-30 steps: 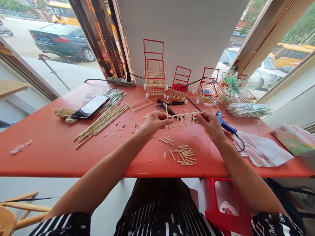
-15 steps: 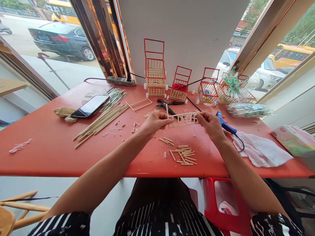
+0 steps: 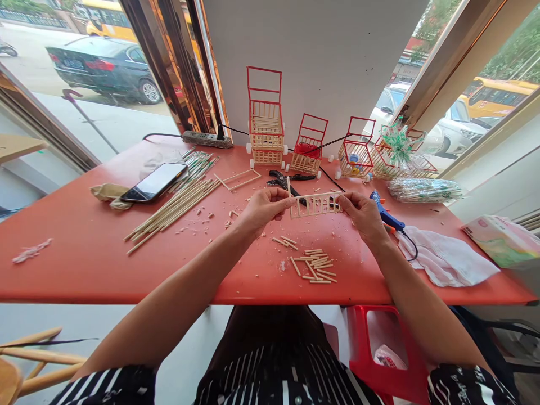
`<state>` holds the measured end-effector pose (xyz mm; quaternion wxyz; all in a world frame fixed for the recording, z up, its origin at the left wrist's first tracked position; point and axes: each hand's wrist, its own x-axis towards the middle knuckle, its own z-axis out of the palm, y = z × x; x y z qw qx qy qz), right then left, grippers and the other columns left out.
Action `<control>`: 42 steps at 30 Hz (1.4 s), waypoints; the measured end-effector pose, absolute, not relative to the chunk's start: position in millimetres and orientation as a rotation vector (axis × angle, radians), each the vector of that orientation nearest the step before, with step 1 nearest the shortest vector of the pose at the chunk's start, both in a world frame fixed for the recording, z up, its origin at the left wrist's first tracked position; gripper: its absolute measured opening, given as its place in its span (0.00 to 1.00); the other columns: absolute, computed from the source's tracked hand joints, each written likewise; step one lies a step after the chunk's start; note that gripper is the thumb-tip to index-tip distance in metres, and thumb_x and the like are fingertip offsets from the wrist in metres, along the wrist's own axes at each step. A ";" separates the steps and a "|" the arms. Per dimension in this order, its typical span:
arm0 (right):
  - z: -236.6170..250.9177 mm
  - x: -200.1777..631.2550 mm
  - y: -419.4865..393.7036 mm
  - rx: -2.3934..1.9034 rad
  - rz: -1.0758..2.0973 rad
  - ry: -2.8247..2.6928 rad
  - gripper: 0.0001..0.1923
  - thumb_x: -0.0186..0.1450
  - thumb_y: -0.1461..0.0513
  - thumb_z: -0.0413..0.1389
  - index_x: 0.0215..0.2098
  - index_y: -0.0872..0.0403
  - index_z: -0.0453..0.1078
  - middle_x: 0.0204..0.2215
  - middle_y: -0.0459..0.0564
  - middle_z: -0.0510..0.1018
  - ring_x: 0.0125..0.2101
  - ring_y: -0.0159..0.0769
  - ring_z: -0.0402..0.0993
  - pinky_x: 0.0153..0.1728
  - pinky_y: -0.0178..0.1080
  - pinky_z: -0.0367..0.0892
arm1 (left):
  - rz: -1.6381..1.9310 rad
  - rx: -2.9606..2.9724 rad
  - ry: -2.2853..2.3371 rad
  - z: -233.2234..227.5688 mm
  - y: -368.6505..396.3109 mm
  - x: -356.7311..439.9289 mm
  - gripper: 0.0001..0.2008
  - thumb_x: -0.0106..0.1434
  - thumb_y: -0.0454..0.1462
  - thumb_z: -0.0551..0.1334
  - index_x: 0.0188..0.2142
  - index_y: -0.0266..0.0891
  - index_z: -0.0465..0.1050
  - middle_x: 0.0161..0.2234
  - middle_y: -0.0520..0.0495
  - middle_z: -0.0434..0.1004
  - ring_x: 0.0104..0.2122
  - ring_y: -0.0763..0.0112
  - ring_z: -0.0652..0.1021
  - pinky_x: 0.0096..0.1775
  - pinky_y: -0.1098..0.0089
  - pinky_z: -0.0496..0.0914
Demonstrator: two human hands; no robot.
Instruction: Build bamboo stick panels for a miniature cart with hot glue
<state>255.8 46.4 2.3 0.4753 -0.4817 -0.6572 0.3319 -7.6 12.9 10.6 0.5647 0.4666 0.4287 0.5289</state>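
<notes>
Head view, left hand [image 3: 260,209], right hand [image 3: 361,214] gripping stick panel [image 3: 314,205] ends, above table [image 3: 84,247]

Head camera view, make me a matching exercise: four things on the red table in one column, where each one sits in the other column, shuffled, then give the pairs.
Things:
1. stick panel
2. phone
3. glue gun
4. short cut sticks

Places:
A. lying at the table's left, beside the long sticks
B. on the table, nearer its front edge than the hands
C. held between the left hand and right hand
D. just beyond the right hand, by the white cloth

Pairs: 1-C, 2-A, 3-D, 4-B
</notes>
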 end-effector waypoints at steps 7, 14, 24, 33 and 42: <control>1.6 256.2 46.0 -1.210 0.789 -1.640 0.28 0.58 0.37 0.66 0.32 0.52 0.75 0.24 0.43 0.68 0.25 0.32 0.57 0.28 0.38 0.56 | 1.341 1.173 1.043 2.3 21.4 -7.7 0.19 0.47 0.45 0.80 0.27 0.37 0.75 0.19 0.55 0.69 0.18 0.80 0.65 0.22 0.73 0.57; 1.3 256.5 46.9 -1.209 0.780 -1.607 0.27 0.58 0.38 0.67 0.33 0.52 0.77 0.25 0.44 0.71 0.25 0.32 0.61 0.26 0.37 0.58 | 1.309 1.215 1.047 -2.7 24.4 -10.2 0.19 0.45 0.45 0.81 0.27 0.36 0.78 0.20 0.53 0.72 0.19 0.79 0.66 0.22 0.73 0.59; 1.3 257.2 44.5 -1.230 0.711 -1.670 0.24 0.61 0.40 0.66 0.34 0.53 0.79 0.23 0.44 0.71 0.24 0.32 0.62 0.24 0.36 0.59 | 1.235 1.253 1.145 4.3 23.3 -10.7 0.16 0.46 0.39 0.81 0.22 0.37 0.75 0.16 0.56 0.67 0.18 0.80 0.64 0.23 0.73 0.59; -0.9 258.1 48.6 -1.237 0.670 -1.723 0.24 0.61 0.40 0.65 0.32 0.52 0.78 0.25 0.46 0.75 0.27 0.34 0.65 0.30 0.39 0.62 | 1.216 1.258 1.156 -2.7 27.4 -13.9 0.18 0.44 0.41 0.82 0.20 0.37 0.75 0.15 0.55 0.67 0.17 0.79 0.65 0.23 0.72 0.58; -5.6 259.4 53.0 -1.239 0.701 -1.764 0.27 0.60 0.38 0.64 0.33 0.52 0.75 0.25 0.45 0.74 0.25 0.32 0.62 0.29 0.38 0.58 | 1.219 1.229 1.050 3.8 25.1 -10.5 0.17 0.46 0.42 0.81 0.22 0.37 0.77 0.16 0.54 0.70 0.17 0.79 0.67 0.22 0.73 0.60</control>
